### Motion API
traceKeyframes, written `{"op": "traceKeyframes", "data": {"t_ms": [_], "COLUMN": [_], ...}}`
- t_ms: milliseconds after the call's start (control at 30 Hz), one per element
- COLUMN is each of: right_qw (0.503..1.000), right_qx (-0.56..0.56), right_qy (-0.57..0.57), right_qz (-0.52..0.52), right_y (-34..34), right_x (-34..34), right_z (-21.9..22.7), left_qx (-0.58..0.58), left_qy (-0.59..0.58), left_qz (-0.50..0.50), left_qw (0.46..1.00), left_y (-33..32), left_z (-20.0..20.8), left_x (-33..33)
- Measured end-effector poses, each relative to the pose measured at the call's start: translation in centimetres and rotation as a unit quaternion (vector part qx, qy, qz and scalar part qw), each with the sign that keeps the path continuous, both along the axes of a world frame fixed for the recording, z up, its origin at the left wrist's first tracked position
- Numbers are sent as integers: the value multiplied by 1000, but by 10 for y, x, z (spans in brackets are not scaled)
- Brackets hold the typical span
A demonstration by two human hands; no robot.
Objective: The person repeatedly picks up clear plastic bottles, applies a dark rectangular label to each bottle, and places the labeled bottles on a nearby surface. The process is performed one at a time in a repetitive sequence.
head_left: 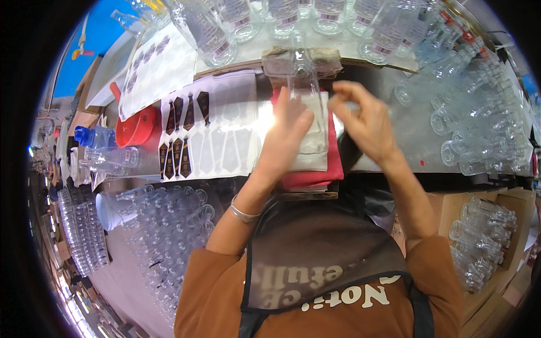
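A clear glass bottle [302, 70] lies in front of me, its neck on a padded rest [332, 63] and its body over a folded white cloth [313, 147]. Along the bottle's left side is my left hand [286, 132], blurred, fingers stretched forward and thumb apart over the glass. Whether it presses on the bottle I cannot tell. My right hand [365, 121] hovers just right of the bottle, fingers bent and thumb spread away from them, nothing visible between them. Under the white cloth is a red cloth [315, 178]. Left of it lies a sheet [242, 112] with several dark tie-shaped stickers [189, 111].
Labelled bottles [282, 19] stand along the far shelf. Clear bottles [459, 135] lie stacked at right, and more [169, 214] are massed at lower left. A red bowl [137, 127] sits beside the sticker sheet. A cardboard box [515, 208] holds bottles at lower right.
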State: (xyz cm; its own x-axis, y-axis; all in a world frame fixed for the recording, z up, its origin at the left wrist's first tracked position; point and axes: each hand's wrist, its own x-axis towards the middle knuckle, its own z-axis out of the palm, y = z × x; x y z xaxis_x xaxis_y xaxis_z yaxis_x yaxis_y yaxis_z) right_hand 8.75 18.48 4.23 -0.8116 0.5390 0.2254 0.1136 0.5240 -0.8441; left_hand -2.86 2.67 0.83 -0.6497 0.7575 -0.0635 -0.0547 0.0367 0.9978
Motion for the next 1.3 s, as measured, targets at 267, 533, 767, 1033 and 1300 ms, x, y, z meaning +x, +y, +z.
{"op": "traceKeyframes", "data": {"t_ms": [267,533,767,1033,1300], "right_qw": [996,970,986,997,993], "right_qx": [-54,-241,-163,-57,-86], "right_qy": [-62,-24,-38,-42,-43], "right_qz": [43,-27,-16,0,-64], "right_y": [-44,-22,-17,-17,-4], "right_x": [31,59,56,45,74], "right_z": [-23,-32,-34,-26,-41], "left_qx": [83,-175,-429,-359,-261], "left_qy": [-16,346,483,532,494], "left_qz": [-17,172,43,123,-10], "left_qw": [996,906,762,756,829], "left_y": [-5,-58,-153,-133,-150], "left_z": [-5,-22,-28,-36,-27], "left_x": [15,-67,-42,-77,-5]}}
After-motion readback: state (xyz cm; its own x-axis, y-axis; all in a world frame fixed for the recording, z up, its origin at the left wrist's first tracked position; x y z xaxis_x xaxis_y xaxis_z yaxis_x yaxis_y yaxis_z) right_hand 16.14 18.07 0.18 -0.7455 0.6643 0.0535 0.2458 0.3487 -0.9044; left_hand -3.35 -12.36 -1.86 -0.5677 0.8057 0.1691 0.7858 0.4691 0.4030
